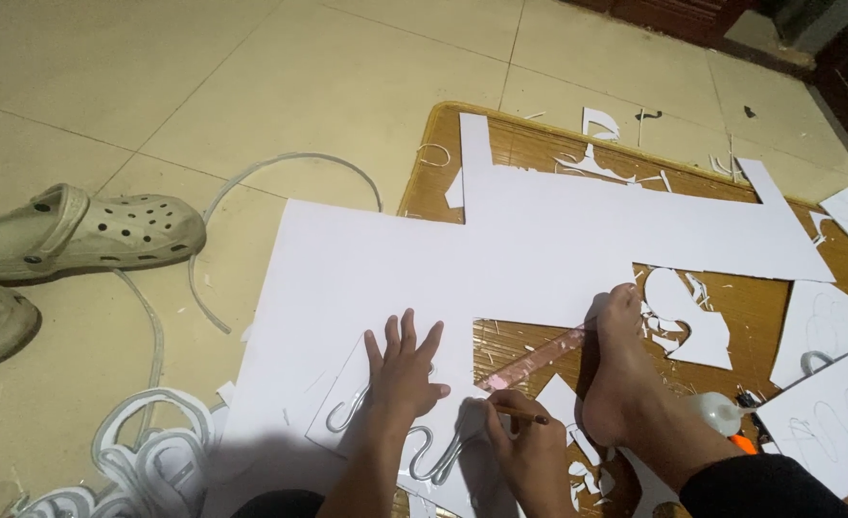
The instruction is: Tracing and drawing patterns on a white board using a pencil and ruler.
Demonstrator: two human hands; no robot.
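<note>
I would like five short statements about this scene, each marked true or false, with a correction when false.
1. The left hand lies flat with spread fingers on the white sheet. True.
2. The right hand holds scissors. False: it holds a thin pencil.
3. A bare foot rests on the wooden board, beside a transparent ruler. True.
4. The pale clogs lie on the white sheet. False: they lie on the tiled floor, to the left of it.
5. The white sheet is uncut. False: shapes are already cut out of it near the foot.
</note>
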